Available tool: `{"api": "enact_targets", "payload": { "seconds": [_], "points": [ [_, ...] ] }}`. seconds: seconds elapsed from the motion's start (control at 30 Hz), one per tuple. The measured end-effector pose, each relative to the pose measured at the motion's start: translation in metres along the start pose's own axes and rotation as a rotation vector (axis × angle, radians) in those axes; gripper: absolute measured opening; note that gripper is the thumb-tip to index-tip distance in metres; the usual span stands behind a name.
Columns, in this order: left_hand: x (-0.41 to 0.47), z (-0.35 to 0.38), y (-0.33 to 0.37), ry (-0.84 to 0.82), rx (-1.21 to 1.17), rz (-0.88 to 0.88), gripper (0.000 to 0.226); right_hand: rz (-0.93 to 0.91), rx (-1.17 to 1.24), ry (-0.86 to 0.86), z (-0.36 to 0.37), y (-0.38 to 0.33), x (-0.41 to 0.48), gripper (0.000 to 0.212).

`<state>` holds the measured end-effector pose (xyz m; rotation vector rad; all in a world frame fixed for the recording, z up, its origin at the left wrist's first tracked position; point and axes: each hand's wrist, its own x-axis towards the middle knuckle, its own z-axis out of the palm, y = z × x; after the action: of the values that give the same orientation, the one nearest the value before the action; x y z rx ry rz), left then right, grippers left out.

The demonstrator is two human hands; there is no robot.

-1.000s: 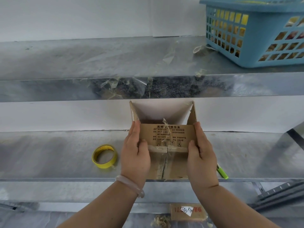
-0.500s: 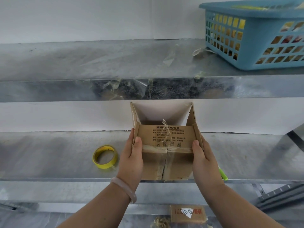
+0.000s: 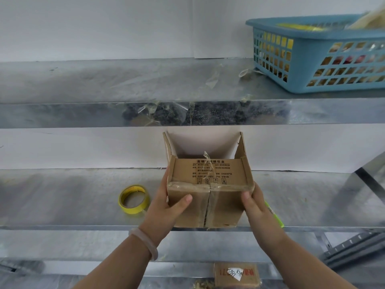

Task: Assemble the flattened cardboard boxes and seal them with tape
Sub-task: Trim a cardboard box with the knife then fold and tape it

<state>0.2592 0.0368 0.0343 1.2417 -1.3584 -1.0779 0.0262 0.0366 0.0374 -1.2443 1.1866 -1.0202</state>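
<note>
Nearest me, low on the bottom level, lies a small card [image 3: 236, 274] with a scribbled white label. Above it two forearms reach in, a pale bangle [image 3: 145, 240] on the left wrist. The left hand [image 3: 166, 207] and the right hand [image 3: 257, 207] clasp the box [image 3: 210, 176] from either side. Each thumb is laid on the near face, and the fingers [image 3: 163, 184] wrap round behind the side walls, so both hands are closed on the cardboard. The box sits at the front lip of the shelf [image 3: 62, 197], tipped so its taped bottom faces the person. A clear strip runs over the seam where the two flaps meet. Its far end is open, with flaps standing up against the white wall. It looks empty and light. The walls are stiff along their folds, but I'd guess they would bow if squeezed mid-panel, and the tape is slick, so the corners and edges are the sound places to hold. Just left of the box, on the same shelf and clear of the hand, lies a yellow tape roll [image 3: 134, 199]. A green stick [image 3: 275, 215] shows behind the right hand, perhaps a pen or a cutter; too much is hidden to tell. Farther up, the top shelf [image 3: 104, 80] carries scraps of clear tape along its front edge. A blue basket [image 3: 312, 65] sits at its right end.
</note>
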Motion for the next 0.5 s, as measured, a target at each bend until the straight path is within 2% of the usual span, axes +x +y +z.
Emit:
{"api": "enact_targets", "payload": {
  "seconds": [0.07,0.13,0.33,0.43,0.5],
  "points": [
    [-0.006,0.001,-0.003,0.032,0.045,0.045,0.064,0.011,-0.06,-0.003,0.0,0.01,-0.007,0.049],
    [-0.011,0.002,0.0,0.077,0.076,0.065,0.06,-0.013,-0.125,0.063,0.0,0.012,-0.011,0.049],
    [-0.021,-0.001,0.023,0.313,0.076,0.017,0.055,-0.226,-0.28,0.206,-0.009,-0.012,-0.026,0.054],
    [-0.017,-0.007,0.035,0.366,0.044,-0.054,0.058,-0.248,-0.326,0.125,-0.013,-0.021,-0.029,0.047],
    [-0.014,-0.012,0.04,0.371,0.053,-0.088,0.066,-0.246,-0.383,0.067,-0.016,-0.028,-0.031,0.055]
  ]
}}
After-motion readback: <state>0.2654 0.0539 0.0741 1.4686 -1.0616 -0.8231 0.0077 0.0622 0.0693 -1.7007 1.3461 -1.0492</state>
